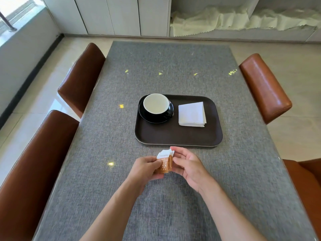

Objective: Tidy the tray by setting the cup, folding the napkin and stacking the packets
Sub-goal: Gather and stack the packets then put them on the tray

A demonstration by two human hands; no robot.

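A dark brown tray (pixel 173 136) lies on the grey table. On its left half a black cup with a pale inside (pixel 156 104) stands upright on a black saucer (pixel 144 115). A folded white napkin (pixel 192 114) rests on the tray's right half. Just in front of the tray, above the table, my left hand (pixel 145 168) holds a small bunch of brown-and-white packets (pixel 165 162) upright. My right hand (pixel 189 165) touches their right edge and top with thumb and fingertips, its other fingers spread.
The grey table (pixel 166 75) has brown leather chairs on the left (pixel 81 79), near left (pixel 31 171) and right (pixel 264 87). White cabinets and a crumpled pale cloth (pixel 234 20) stand beyond the far end.
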